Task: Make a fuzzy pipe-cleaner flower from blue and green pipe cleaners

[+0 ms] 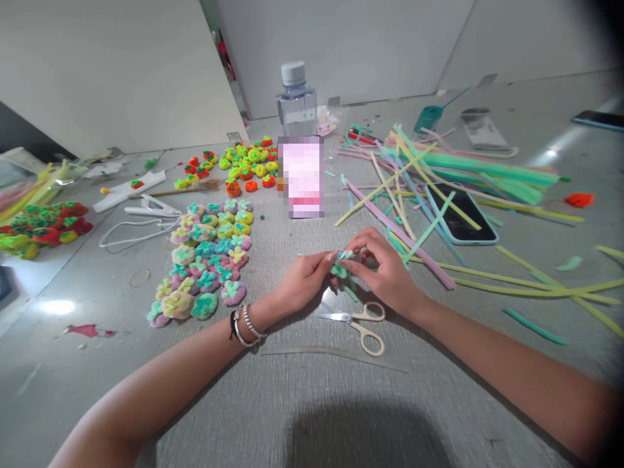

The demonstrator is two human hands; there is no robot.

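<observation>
My left hand (305, 281) and my right hand (383, 270) meet over the middle of the grey table (302, 403). Both pinch a small teal pipe-cleaner piece (345, 272) between the fingertips; part of it is hidden by my fingers. My left wrist wears bead bracelets. Small scissors (358, 323) with cream handles lie shut on the table just below my hands. A cluster of finished pastel fuzzy flowers (209, 260) lies to the left of my left hand.
Long loose pipe cleaners (439, 188) spread across the right, over a dark phone (461, 218). A water bottle (296, 101) and a pink box stand behind. Bright orange-yellow fuzzy pieces (244, 166), a white cable (131, 231) and more fuzzy pieces (43, 224) lie left.
</observation>
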